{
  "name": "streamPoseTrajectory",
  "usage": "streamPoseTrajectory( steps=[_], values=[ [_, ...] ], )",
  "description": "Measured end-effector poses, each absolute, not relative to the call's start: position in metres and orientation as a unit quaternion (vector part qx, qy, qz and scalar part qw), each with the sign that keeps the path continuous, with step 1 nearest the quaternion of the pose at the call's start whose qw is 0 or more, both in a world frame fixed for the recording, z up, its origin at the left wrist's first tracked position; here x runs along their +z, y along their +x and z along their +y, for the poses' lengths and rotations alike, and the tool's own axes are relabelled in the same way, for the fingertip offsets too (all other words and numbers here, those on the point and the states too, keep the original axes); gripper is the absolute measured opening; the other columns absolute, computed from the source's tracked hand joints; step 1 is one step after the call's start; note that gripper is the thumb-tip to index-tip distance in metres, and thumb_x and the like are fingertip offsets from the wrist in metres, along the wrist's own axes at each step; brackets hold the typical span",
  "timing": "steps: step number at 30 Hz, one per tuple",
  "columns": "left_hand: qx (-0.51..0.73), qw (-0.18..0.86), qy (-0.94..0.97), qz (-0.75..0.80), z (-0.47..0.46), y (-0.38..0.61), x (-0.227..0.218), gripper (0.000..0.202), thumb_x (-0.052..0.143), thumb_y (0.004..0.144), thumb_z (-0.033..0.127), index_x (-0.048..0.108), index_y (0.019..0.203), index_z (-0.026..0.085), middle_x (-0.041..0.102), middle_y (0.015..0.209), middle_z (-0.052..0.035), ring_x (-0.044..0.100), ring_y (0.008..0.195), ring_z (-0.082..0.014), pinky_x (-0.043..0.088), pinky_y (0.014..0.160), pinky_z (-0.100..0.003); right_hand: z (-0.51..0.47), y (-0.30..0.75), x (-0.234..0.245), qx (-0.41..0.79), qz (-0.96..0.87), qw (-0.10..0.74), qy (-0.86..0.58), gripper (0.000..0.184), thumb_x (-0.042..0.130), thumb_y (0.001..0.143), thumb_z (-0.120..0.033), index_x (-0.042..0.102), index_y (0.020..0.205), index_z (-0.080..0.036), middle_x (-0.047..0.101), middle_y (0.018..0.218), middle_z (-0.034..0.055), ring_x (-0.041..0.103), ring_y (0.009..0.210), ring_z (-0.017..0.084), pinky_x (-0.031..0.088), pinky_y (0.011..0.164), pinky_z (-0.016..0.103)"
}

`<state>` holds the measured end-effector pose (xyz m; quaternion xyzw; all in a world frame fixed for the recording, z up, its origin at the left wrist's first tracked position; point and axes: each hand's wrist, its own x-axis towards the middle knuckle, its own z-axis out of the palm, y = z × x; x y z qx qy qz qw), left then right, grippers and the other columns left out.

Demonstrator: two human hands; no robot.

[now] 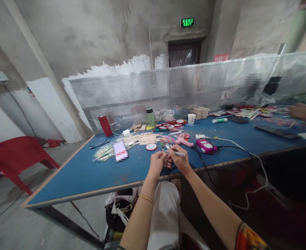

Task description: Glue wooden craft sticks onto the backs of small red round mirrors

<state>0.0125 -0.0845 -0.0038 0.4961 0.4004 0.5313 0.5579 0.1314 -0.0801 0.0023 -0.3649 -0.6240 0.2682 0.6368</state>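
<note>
My left hand point(157, 162) is closed, pinching a thin flat stick point(162, 144) with a green part that points up and away over the table edge. Beside it, my right hand point(180, 160) is closed around a whitish marker pen point(178, 153); the fingers of both hands almost meet. Just beyond them lie a round red-rimmed disc point(151, 147), a pile of small coloured strips point(168, 141) and a pink glue gun point(184, 141). Pale wooden sticks point(148, 138) are spread behind the disc. What the tips of my fingers touch is partly hidden.
On the blue table point(80, 177) are a purple box point(206, 146) with cables, a pixelated phone point(120, 151), wrapped sticks point(103, 152), a red bottle point(105, 126), a green bottle point(150, 117) and a paper cup point(191, 118). Another person's hand point(304, 114) is at right. A perforated metal screen point(132, 90) runs behind.
</note>
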Motion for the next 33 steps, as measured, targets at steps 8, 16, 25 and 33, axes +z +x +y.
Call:
streamPoseTrajectory(
  steps=[8, 16, 25, 33],
  values=[
    [0.535, 0.551, 0.502, 0.399, -0.0835, 0.0126, -0.0061, 0.032, 0.074, 0.066, 0.042, 0.057, 0.066, 0.015, 0.062, 0.053, -0.0006, 0.059, 0.042, -0.0133, 0.051, 0.045, -0.026, -0.0791, 0.1289, 0.0009, 0.273, -0.635, 0.629, -0.356, 0.021, 0.056, 0.082, -0.035, 0.053, 0.065, -0.023, 0.055, 0.050, -0.0041, 0.052, 0.039, 0.012, 0.044, 0.042, 0.024],
    [0.533, 0.545, 0.511, 0.398, -0.0839, 0.0126, -0.0071, 0.033, 0.072, 0.068, 0.043, 0.054, 0.067, 0.016, 0.061, 0.052, -0.0001, 0.058, 0.042, -0.0134, 0.051, 0.046, -0.026, -0.0771, 0.1282, -0.0026, 0.284, -0.639, 0.622, -0.353, 0.020, 0.056, 0.082, -0.034, 0.052, 0.065, -0.023, 0.054, 0.051, -0.0052, 0.051, 0.037, 0.011, 0.043, 0.039, 0.024],
    [0.535, 0.540, 0.514, 0.399, -0.0834, 0.0121, -0.0083, 0.033, 0.071, 0.070, 0.043, 0.051, 0.065, 0.017, 0.060, 0.050, 0.0010, 0.058, 0.043, -0.0135, 0.051, 0.047, -0.027, -0.0768, 0.1279, -0.0036, 0.290, -0.636, 0.611, -0.371, 0.020, 0.056, 0.082, -0.035, 0.053, 0.066, -0.022, 0.054, 0.049, -0.0051, 0.051, 0.036, 0.011, 0.042, 0.038, 0.023],
    [0.529, 0.548, 0.507, 0.403, -0.0841, 0.0129, -0.0069, 0.033, 0.073, 0.067, 0.043, 0.054, 0.066, 0.016, 0.063, 0.053, -0.0009, 0.059, 0.044, -0.0140, 0.049, 0.046, -0.025, -0.0763, 0.1290, -0.0039, 0.256, -0.634, 0.633, -0.364, 0.021, 0.055, 0.083, -0.034, 0.054, 0.065, -0.023, 0.055, 0.051, -0.0041, 0.051, 0.039, 0.011, 0.044, 0.042, 0.023]
  ],
)
